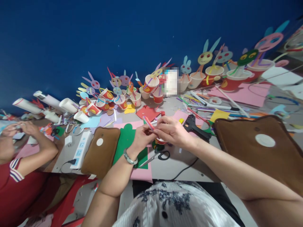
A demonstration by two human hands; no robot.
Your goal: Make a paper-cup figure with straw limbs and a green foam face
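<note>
A narrow pink strip [148, 122], apparently paper with a purple edge, sticks up between my two hands. My left hand [142, 138], with a bangle at its wrist, pinches the strip from the left. Fingers of my right hand [171, 130] close on its lower end from the right. Just under the hands stands a red and white paper cup [161, 142], mostly covered by them. Black-handled scissors [163, 155] lie in front of the cup, their blades over green paper [125, 138]. Right of my right hand is a black glue gun [196, 127].
Brown cushion-like pads lie left [101, 151] and right [248, 142]. A white power strip [82, 148] sits further left. Paper cups with rabbit-faced figures [205, 58] line the blue wall. Markers and paper scraps crowd the back right. A co-worker's hands [26, 129] work at far left.
</note>
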